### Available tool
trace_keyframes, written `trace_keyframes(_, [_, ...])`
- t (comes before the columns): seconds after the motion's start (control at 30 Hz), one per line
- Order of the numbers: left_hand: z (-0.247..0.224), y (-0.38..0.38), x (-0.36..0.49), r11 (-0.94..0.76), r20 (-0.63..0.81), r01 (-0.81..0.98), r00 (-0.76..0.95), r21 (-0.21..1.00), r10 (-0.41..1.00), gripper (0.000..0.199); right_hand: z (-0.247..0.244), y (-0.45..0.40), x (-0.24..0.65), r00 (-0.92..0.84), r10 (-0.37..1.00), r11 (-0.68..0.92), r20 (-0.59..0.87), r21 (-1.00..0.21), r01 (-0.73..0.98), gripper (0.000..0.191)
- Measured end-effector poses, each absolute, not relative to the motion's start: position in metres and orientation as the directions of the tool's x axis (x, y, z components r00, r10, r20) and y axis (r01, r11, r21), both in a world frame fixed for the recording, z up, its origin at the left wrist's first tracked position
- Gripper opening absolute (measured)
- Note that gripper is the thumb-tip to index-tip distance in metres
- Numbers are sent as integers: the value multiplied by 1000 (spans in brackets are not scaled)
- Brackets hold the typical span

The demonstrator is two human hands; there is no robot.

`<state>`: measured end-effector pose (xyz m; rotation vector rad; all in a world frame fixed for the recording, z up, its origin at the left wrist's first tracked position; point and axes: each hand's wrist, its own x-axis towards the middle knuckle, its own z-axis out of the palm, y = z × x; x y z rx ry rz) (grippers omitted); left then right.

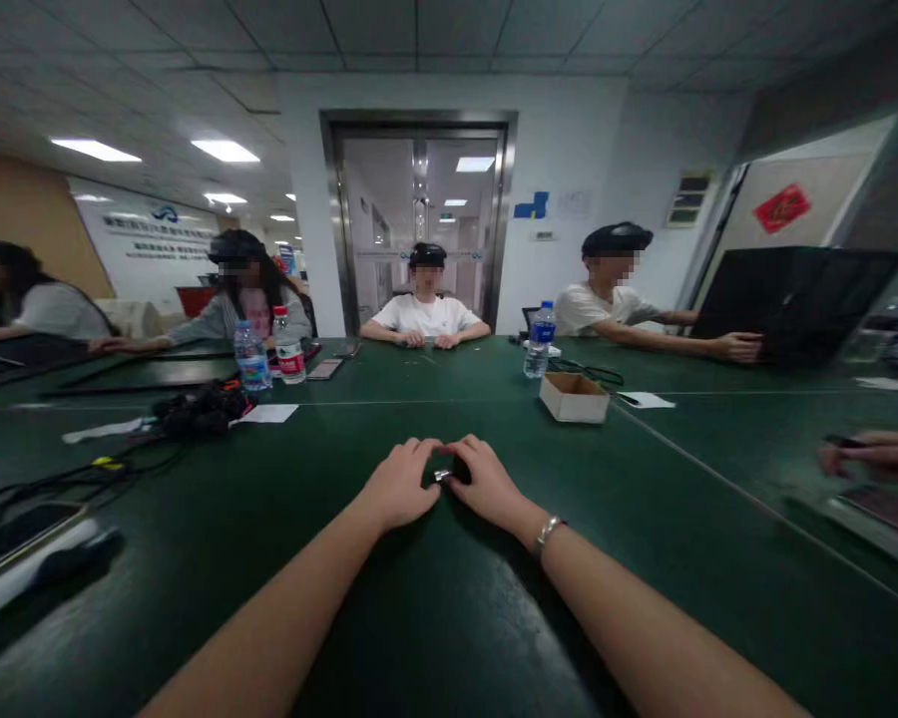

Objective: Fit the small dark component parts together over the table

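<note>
Both of my hands rest near the middle of the dark green table (pixel 389 638), fingertips towards each other. A small shiny silver object (pixel 442 476) lies between them, too small to identify. My left hand (pixel 400 486) is curved, its thumb and fingers apart, with the thumb tip close to the object's left side. On the other side, my right hand (pixel 488 484) is curved likewise, its thumb beside the object's right end. The index fingertips nearly meet beyond it. A silver band circles my right wrist.
An open small box (pixel 575 399) and a water bottle (pixel 540 341) stand ahead right. Two bottles, black gear (pixel 199 407) and cables lie left. Several people sit around the table; a person's hand (pixel 879 454) is at the right edge, near a flat device.
</note>
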<state>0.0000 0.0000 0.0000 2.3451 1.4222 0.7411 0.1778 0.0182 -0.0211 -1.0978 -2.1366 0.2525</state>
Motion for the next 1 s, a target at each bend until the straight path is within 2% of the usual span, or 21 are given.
trace_keyframes(0.1, [-6, 4, 17, -448, 277, 726, 352, 523, 894, 45, -28, 29, 180, -325, 815, 567, 479, -545, 618, 38])
trace_keyframes(0.2, [-10, 7, 16, -436, 295, 706, 322, 559, 900, 36, -30, 34, 183, -330, 809, 575, 486, -543, 611, 39])
trace_keyframes(0.33, [-15, 11, 1, -383, 278, 628, 263, 678, 924, 31, -24, 32, 188, -366, 806, 583, 465, -519, 625, 38])
trace_keyframes(0.5, [-17, 16, -1, -334, 280, 419, 187, 845, 942, 28, -18, 30, 194, -242, 880, 467, 408, -655, 594, 29])
trace_keyframes(0.6, [-18, 16, 1, -316, 256, 340, 209, 886, 944, 25, -17, 32, 193, -156, 926, 375, 343, -798, 473, 27])
trace_keyframes(0.7, [-18, 18, 0, -287, 230, 277, 223, 917, 947, 28, -16, 32, 187, -153, 972, 210, 179, -954, 216, 30])
trace_keyframes(0.77, [-16, 19, -1, -280, 238, 207, 206, 938, 949, 27, -15, 30, 183, -172, 979, 108, 108, -994, -6, 30])
trace_keyframes(0.83, [-13, 19, -2, -273, 242, 144, 202, 951, 949, 25, -15, 28, 180, -188, 980, 41, 69, -988, -149, 28])
trace_keyframes(0.9, [-9, 18, -2, -262, 237, 107, 202, 959, 950, 23, -16, 26, 179, -209, 976, 29, 63, -986, -162, 28])
trace_keyframes(1.0, [-6, 16, -1, -256, 240, 61, 197, 965, 951, 27, -19, 25, 179, -244, 963, 101, 117, -992, -76, 30])
